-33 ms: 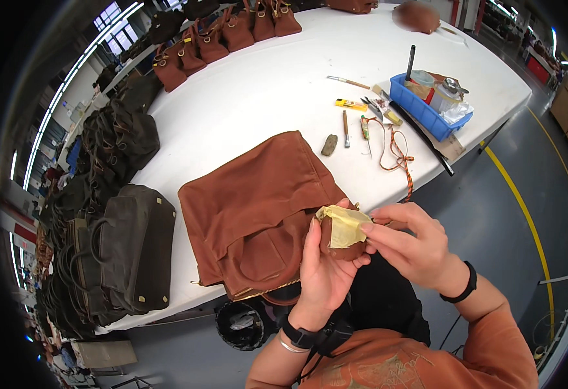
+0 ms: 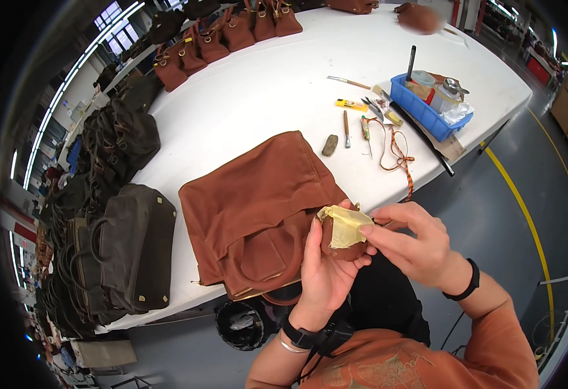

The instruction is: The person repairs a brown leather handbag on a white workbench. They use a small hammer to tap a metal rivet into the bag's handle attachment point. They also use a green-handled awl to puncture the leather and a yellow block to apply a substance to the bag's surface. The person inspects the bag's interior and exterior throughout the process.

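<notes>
My left hand (image 2: pixel 326 275) is wrapped round a small rounded brown leather piece (image 2: pixel 343 252), holding it up at the table's near edge. Across its top lies a pale yellow sheet (image 2: pixel 343 228), thin and wrinkled like tape or film. The thumb and fingers of my right hand (image 2: pixel 413 246) pinch together at the sheet's right edge. Just left of my hands a brown leather bag (image 2: pixel 258 178) lies flat on the white table, its looped handle and gold zip toward me. How the small piece joins the bag, if it does, is hidden behind my left hand.
Hand tools lie beyond the bag: a yellow cutter (image 2: pixel 351 104), an awl (image 2: pixel 365 128), a grey stone-like lump (image 2: pixel 329 145) and an orange cord (image 2: pixel 397 159). A blue tray (image 2: pixel 420 113) holds jars. Dark bags (image 2: pixel 134 246) crowd the left; brown bags (image 2: pixel 238 32) line the back.
</notes>
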{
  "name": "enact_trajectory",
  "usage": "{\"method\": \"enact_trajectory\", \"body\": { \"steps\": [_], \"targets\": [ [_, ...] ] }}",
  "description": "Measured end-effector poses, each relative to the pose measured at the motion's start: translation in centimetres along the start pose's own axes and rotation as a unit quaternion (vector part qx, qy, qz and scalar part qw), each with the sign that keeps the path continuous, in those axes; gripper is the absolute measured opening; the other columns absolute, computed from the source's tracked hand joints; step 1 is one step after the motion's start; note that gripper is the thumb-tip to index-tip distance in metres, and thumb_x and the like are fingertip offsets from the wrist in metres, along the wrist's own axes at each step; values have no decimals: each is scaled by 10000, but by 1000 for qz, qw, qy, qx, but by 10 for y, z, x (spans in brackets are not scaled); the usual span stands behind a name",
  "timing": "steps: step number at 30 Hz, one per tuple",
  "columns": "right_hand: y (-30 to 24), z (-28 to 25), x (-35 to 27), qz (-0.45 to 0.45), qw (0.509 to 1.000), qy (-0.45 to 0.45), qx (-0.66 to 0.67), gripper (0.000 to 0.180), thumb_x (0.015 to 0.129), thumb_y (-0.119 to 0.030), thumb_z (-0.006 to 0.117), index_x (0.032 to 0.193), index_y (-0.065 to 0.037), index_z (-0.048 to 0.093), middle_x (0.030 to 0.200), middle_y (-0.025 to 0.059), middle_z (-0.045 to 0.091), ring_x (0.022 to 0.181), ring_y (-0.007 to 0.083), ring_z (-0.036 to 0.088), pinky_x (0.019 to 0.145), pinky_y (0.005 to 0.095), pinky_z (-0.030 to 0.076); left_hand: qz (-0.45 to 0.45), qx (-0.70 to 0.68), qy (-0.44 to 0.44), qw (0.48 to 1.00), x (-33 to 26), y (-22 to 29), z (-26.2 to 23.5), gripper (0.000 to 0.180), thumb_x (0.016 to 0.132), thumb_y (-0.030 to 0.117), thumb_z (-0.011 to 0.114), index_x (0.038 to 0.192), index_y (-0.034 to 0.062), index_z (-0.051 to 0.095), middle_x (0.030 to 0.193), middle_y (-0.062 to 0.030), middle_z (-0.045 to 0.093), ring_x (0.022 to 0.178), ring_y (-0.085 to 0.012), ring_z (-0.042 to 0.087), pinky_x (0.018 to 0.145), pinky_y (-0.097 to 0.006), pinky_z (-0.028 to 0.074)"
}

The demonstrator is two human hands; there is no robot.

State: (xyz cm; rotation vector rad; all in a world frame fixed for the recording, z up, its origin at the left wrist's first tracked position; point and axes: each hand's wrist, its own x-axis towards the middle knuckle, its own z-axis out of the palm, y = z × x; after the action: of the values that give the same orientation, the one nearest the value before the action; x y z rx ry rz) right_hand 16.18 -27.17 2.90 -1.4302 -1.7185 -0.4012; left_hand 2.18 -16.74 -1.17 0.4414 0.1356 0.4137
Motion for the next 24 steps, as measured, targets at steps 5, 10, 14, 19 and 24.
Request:
{"method": "enact_trajectory", "body": {
  "steps": [5, 10, 14, 19, 24],
  "targets": [
    [9, -17, 16, -139, 986, -78, -51, 342, 667, -105, 685, 1003, -40, 679, 1051, 91, 625, 847, 204, 653, 598, 264, 550, -24, 7, 23, 999, -2, -1, 5, 592, 1022, 515, 293, 1412, 78, 380, 1156, -94, 606, 877, -192, 618, 711, -296, 511],
    [16, -19, 27, -264, 959, -88, -58, 254, 664, -127, 670, 882, 2, 659, 1011, 85, 615, 864, 203, 649, 654, 265, 553, -56, -32, 41, 997, -3, -5, 8, 591, 1024, 515, 284, 1388, 70, 426, 1071, -74, 624, 819, -182, 618, 679, -284, 507],
    [21, -18, 28, -317, 942, -90, -63, 235, 665, -139, 656, 851, 4, 644, 984, 92, 616, 881, 214, 645, 687, 282, 556, -82, -20, 52, 995, -4, -5, 13, 578, 1032, 498, 273, 1381, 69, 442, 1062, -65, 624, 790, -183, 622, 646, -274, 509],
    [20, -16, 29, -286, 953, -100, -26, 225, 708, -121, 646, 892, 5, 620, 988, 113, 608, 896, 243, 631, 716, 323, 555, -85, -40, -4, 996, -5, -6, 7, 567, 1036, 490, 265, 1379, 74, 440, 1065, -68, 618, 782, -191, 625, 630, -269, 509],
    [20, -10, 17, -134, 981, -100, 99, 224, 745, -54, 670, 940, -1, 575, 1030, 130, 606, 912, 269, 623, 709, 333, 555, -76, -12, -43, 996, -4, -9, 2, 555, 1039, 480, 265, 1386, 78, 426, 1056, -73, 614, 800, -192, 621, 653, -269, 506]
  ]
}}
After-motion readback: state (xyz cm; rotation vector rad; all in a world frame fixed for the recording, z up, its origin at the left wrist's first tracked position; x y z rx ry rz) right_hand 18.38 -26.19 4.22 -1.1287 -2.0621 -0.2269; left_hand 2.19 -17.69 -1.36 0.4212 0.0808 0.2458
